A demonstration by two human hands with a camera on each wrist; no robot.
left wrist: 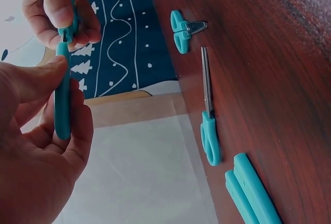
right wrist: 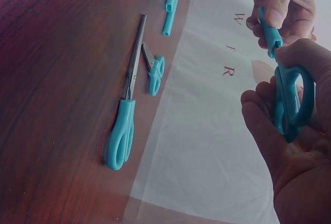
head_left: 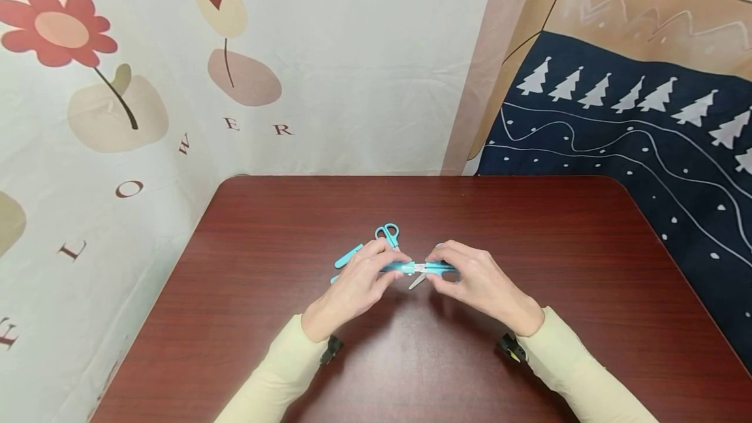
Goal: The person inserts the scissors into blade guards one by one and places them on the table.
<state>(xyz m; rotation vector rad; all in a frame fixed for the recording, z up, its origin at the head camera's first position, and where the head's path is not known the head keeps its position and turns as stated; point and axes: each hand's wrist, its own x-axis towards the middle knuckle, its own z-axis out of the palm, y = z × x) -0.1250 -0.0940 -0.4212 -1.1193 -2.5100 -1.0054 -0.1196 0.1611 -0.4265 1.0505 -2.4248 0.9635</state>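
With 12 o'clock as the table's far edge, the nearest things I see are two pale sleeves (head_left: 288, 361) over the reddish-brown table (head_left: 205, 318). Beyond them, the left hand (head_left: 361, 279) grasps a blue sheath (left wrist: 62, 97) between thumb and fingers, while the right hand (head_left: 484, 282) grips a pair of scissors (head_left: 442, 267) by its handles. That pair is raised above the table between the hands, its blades partly inside the sheath, a bright strip bare.

My worry is where they meet: if either wrist tilts, the blade could bind at the sheath's mouth, and a sudden give might drive fingertips onto metal. Dipping low could also bump the second pair (head_left: 417, 281) lying underneath.

The held pair runs crosswise, long axis 9 to 3, tip toward 9; the second pair's tip points about 7.

Toward 10 from the hands rests a loose sheath (head_left: 349, 256); farther, toward 11, a third pair (head_left: 392, 241) shows its loops. A printed curtain (head_left: 364, 51) hangs behind.
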